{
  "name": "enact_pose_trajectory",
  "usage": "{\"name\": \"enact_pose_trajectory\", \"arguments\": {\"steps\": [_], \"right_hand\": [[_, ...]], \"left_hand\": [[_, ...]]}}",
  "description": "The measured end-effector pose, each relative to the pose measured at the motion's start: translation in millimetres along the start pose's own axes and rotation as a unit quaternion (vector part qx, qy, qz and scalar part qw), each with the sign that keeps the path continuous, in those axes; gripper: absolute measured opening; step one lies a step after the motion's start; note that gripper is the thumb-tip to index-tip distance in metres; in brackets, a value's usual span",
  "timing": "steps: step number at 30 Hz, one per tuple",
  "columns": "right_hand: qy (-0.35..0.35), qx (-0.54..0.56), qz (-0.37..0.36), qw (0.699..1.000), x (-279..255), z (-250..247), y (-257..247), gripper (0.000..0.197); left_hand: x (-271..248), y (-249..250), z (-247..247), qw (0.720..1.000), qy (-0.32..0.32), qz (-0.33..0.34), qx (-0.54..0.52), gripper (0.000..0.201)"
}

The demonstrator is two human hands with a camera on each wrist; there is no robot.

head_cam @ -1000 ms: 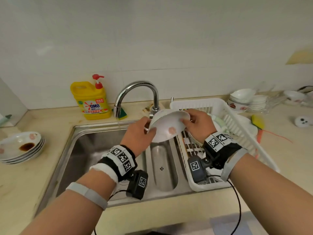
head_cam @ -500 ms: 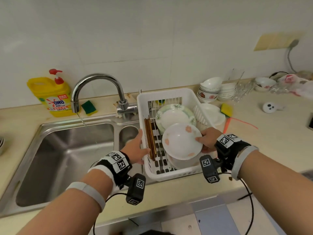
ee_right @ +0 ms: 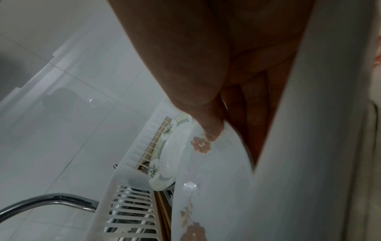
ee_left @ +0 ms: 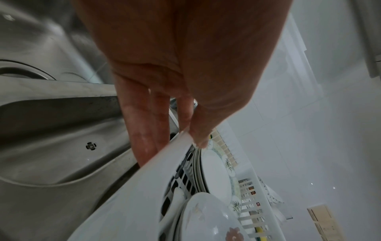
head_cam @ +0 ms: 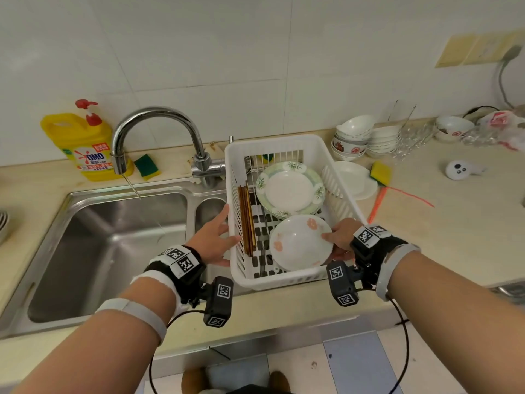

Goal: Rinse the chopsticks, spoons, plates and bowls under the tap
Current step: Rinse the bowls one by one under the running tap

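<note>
A white plate with pink flowers [head_cam: 298, 247] [ee_right: 216, 187] sits tilted over the near end of the white plastic basket [head_cam: 272, 142]. My right hand [head_cam: 338, 240] holds its right rim, thumb [ee_right: 210, 130] on top and fingers beneath. My left hand [head_cam: 220, 237] lies with straight fingers [ee_left: 144, 143] against the outside of the basket's left wall [ee_left: 144, 187], its thumb tip on the rim. Brown chopsticks [head_cam: 246, 220] and green-rimmed plates [head_cam: 289, 189] lie inside. A thin stream runs from the tap [head_cam: 153, 115] into the sink [head_cam: 113, 237].
A yellow detergent bottle [head_cam: 82, 143] and a green sponge [head_cam: 146, 166] stand behind the sink. Right of the basket are a white plate [head_cam: 358, 180], a yellow sponge [head_cam: 380, 172], stacked bowls [head_cam: 355, 137] and glasses [head_cam: 403, 132]. Used plates [head_cam: 2, 226] show at the left edge.
Both hands held the flowered plate near the tap a second ago. My right hand has carried it down into the basket; my left hand let go and moved to the basket's left wall.
</note>
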State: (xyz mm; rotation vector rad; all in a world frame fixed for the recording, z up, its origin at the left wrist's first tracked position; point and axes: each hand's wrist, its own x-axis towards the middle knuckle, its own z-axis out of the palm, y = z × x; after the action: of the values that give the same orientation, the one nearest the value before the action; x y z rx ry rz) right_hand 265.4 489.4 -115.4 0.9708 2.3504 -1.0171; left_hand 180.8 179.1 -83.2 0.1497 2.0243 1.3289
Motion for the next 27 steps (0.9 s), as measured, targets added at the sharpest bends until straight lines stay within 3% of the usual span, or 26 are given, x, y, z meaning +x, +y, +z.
{"name": "enact_pose_trajectory", "arguments": {"steps": [5, 12, 16, 22, 27], "right_hand": [[-0.025, 0.07, 0.077, 0.994, -20, -3, -17, 0.028], [-0.033, -0.044, 0.058, 0.997, -31, -14, -30, 0.044], [0.027, -0.187, -0.043, 0.981, -44, -20, -58, 0.04], [0.035, -0.187, -0.276, 0.942, -72, 7, -158, 0.026], [-0.039, -0.179, -0.397, 0.899, -85, 83, -253, 0.022]], "left_hand": [[1, -2, -1, 1.0, 0.002, -0.006, 0.0, 0.097], [3, -6, -4, 1.0, -0.007, 0.004, 0.009, 0.098], [7, -8, -11, 0.996, -0.004, 0.03, 0.088, 0.089], [-4, -12, -75, 0.966, 0.138, 0.094, 0.199, 0.023], [-38, -43, -167, 0.924, 0.247, 0.066, 0.282, 0.022]]}}
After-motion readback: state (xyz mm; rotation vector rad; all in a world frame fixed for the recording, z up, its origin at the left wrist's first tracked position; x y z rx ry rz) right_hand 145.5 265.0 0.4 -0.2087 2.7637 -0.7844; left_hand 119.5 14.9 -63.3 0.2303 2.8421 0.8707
